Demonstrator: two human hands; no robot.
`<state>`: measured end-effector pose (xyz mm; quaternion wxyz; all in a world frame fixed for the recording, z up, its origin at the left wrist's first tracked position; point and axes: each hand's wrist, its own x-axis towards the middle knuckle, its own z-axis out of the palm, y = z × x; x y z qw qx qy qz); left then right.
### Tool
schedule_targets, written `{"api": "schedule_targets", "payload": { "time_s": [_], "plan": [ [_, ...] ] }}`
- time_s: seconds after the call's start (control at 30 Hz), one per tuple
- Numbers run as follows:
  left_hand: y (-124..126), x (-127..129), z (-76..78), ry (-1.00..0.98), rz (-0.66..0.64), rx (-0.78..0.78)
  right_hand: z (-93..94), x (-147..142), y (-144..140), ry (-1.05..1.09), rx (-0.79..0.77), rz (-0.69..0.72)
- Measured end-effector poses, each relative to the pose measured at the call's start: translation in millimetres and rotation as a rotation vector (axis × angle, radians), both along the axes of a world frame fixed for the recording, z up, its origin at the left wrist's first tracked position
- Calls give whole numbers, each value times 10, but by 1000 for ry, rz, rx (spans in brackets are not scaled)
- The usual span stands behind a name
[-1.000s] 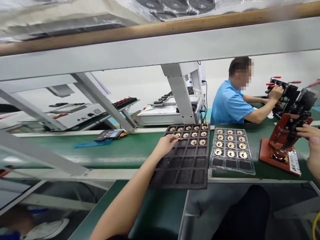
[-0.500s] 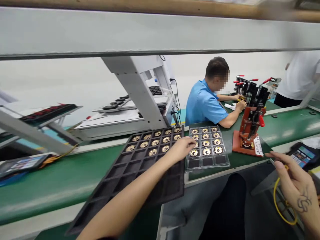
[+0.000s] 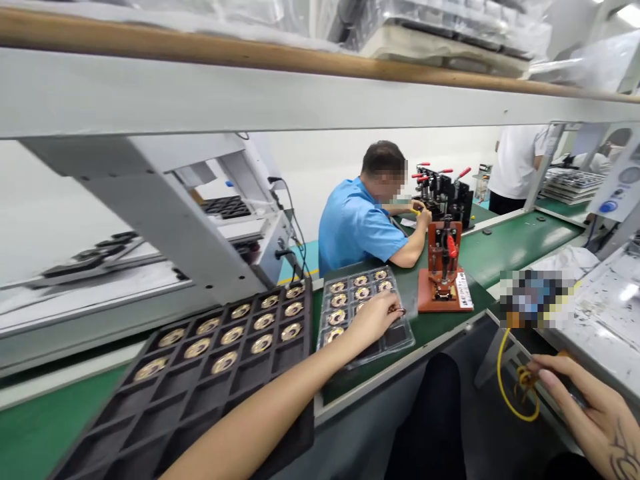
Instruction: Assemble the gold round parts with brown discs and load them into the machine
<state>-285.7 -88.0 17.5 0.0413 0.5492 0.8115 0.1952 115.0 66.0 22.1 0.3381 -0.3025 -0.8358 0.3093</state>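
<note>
My left hand (image 3: 376,315) is over the clear plastic tray (image 3: 407,341), fingers pinched on a small round part (image 3: 399,311) seen almost edge-on, with a dark rim. Round gold-coloured parts (image 3: 337,317) with dark centres sit in this tray's pockets; my hand and forearm hide some of them. Left of it, a larger black compartment tray (image 3: 165,400) carries similar gold parts (image 3: 197,347) in its far rows, and several nearer compartments are bare. My right hand (image 3: 583,400) hangs at the lower right, away from the trays, fingers apart and nothing visible in it.
A red-brown toggle-clamp fixture (image 3: 443,273) stands right of the clear tray. Beyond, a co-worker in a blue shirt (image 3: 357,223) handles something by black clamp fixtures (image 3: 447,197). A yellow cable (image 3: 501,380) loops near my right hand. A shelf beam (image 3: 300,100) crosses above.
The view has swung right, so the bench appears further left. My left hand has moved across the clear tray toward its right side. My right hand is lower in view.
</note>
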Motion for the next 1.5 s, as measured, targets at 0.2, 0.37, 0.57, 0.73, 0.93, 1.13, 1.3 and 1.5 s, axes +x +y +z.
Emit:
{"api": "schedule_targets", "payload": {
  "time_s": [0.2, 0.37, 0.57, 0.73, 0.93, 1.13, 1.3, 1.5],
  "plan": [
    [371, 873, 512, 48, -615, 501, 188, -296, -109, 163, -243, 176],
    [751, 1452, 676, 212, -948, 711, 427, -351, -111, 278, -362, 263],
    [1174, 1947, 686, 155, -1133, 776, 477, 144, -35, 275, -309, 62],
    [1730, 2481, 826, -28, -1171, 664, 461, 910, 121, 260, -181, -271],
    [2901, 3554, 1221, -91, -1217, 307, 650, 1846, 43, 222, -11, -665],
    [3782, 4723, 1312, 36, -1231, 109, 660, 2325, -310, 296, 86, -848],
    [4128, 5027, 1317, 168, -1205, -85, 597, 2774, -566, 396, 55, -1002],
    [4258, 5174, 1439, 324, -1177, -274, 765, 3007, -396, 356, 15, -981]
  ]
}}
